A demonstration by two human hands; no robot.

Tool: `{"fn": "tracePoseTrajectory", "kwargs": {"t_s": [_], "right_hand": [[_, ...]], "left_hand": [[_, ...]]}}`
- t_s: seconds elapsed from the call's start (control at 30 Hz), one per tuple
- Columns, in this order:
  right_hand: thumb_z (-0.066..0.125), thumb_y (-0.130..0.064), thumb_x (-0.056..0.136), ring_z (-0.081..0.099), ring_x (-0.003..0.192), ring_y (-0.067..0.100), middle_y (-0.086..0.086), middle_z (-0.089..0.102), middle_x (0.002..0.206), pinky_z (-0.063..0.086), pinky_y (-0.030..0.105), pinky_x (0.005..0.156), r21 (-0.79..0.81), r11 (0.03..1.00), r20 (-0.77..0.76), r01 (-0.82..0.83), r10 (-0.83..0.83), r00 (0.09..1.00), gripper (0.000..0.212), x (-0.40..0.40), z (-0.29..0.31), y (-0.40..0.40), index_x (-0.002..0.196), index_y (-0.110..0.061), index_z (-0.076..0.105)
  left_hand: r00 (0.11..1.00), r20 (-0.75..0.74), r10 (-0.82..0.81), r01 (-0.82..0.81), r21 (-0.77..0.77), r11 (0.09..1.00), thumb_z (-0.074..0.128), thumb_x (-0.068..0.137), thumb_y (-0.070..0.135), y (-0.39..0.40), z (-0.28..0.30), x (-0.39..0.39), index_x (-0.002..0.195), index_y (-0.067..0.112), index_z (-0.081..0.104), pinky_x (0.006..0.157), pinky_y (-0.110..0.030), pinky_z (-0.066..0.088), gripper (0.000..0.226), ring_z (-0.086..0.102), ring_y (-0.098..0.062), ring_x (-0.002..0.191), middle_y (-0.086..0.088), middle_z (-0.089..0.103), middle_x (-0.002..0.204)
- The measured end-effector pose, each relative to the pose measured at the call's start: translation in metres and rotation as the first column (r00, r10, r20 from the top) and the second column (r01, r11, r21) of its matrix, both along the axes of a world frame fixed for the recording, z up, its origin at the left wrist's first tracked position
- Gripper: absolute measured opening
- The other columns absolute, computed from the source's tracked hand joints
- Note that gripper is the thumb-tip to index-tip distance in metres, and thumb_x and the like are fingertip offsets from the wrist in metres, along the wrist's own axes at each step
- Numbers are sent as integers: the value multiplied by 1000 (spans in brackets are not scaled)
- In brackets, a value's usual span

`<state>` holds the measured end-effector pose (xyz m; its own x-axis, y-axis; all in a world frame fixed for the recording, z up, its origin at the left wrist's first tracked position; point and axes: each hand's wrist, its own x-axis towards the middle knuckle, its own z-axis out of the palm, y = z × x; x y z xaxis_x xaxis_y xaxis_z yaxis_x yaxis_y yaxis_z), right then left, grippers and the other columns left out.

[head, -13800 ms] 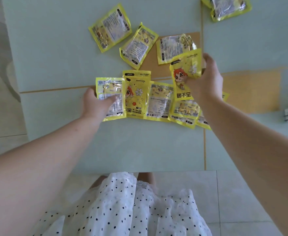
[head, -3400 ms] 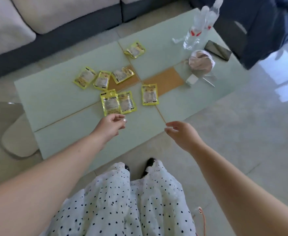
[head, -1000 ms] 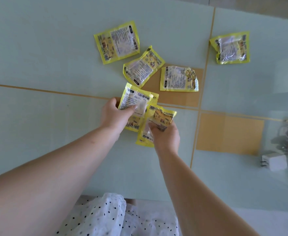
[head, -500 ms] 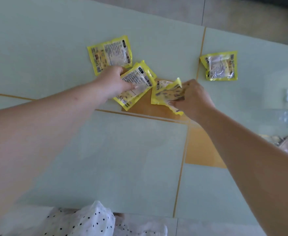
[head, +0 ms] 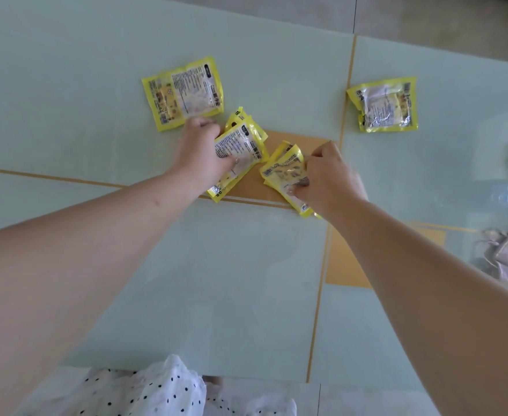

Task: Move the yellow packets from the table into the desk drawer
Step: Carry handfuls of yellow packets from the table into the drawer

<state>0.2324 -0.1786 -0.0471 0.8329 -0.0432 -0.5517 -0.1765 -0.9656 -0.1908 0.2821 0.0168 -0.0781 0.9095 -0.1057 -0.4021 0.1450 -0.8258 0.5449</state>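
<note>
Pale green glass table (head: pixel 126 85) is the landmark. My left hand (head: pixel 200 157) pinches a small stack of yellow foil packets (head: pixel 240 148) at its centre; my right hand (head: pixel 326 175) pinches another stack (head: pixel 285 169) beside it. Loose packet (head: pixel 183 93) lies flat just beyond left knuckles, long axis crosswise; far-right packet (head: pixel 386 105) is nearer right.

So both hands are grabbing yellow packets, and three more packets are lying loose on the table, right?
Not quite. The head view shows only two loose packets: one beyond the left hand, one far right. Both hands, the right hand included, do grip packets.
</note>
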Motion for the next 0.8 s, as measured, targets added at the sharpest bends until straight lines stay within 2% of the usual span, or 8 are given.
{"fn": "tracePoseTrajectory", "kwargs": {"t_s": [0.1,0.2,0.27,0.37,0.43,0.53,0.67,0.8], "right_hand": [[69,-33,81,58,97,32,8,54,119,42,31,69,88,975,-47,206,-203,978,40,-18,-3,1,111,-9,59],[71,-32,80,62,90,28,5,67,99,51,32,73,247,853,-132,461,-441,888,33,-43,-5,3,107,-16,63],[72,-28,79,65,84,20,-2,69,89,52,28,70,395,652,-220,647,-617,756,23,-65,-4,5,101,-22,67],[73,-19,81,67,78,12,-9,70,82,53,21,63,550,203,-401,810,-787,469,13,-103,1,10,89,-25,67],[72,-15,82,70,83,17,-4,73,89,58,31,73,568,-50,-510,821,-805,303,13,-133,0,12,90,-24,67],[68,-10,85,70,88,24,3,72,95,57,44,84,572,-263,-591,777,-789,168,14,-176,2,16,95,-20,67],[65,-7,86,70,85,22,6,70,98,57,44,81,578,-420,-616,700,-787,38,19,-234,10,20,104,-15,63],[69,-13,84,68,97,26,10,68,113,56,51,83,584,-536,-588,610,-797,-137,40,-289,15,25,120,-15,53]], "left_hand": [[999,-42,-21,23,56,998,74,75,25,-3,4,-7,80,5,59,73,-37,45,25,55,-31,92,-13,58,95],[998,-63,-19,28,135,990,74,73,29,-6,9,-16,69,12,51,76,-37,42,30,49,-30,95,-12,50,95],[997,-73,27,-20,92,996,75,72,27,-7,10,-23,83,4,58,74,-37,46,31,55,-33,92,-16,55,101],[985,-135,109,-112,-11,994,73,74,22,-6,16,-42,95,4,61,70,-33,47,30,61,-30,85,-11,64,97],[948,-256,187,-225,-127,966,71,77,20,-4,20,-63,96,14,62,67,-28,48,22,61,-22,82,-1,65,91],[852,-453,263,-407,-258,876,72,77,19,4,23,-101,89,23,60,74,-31,53,18,65,-20,84,2,67,90],[772,-587,244,-508,-339,792,66,84,9,6,29,-152,100,15,59,70,-37,55,18,66,-26,85,-6,68,93],[731,-664,154,-484,-346,804,64,85,8,-1,39,-198,110,11,54,73,-39,54,27,66,-25,83,-9,66,97]]}}
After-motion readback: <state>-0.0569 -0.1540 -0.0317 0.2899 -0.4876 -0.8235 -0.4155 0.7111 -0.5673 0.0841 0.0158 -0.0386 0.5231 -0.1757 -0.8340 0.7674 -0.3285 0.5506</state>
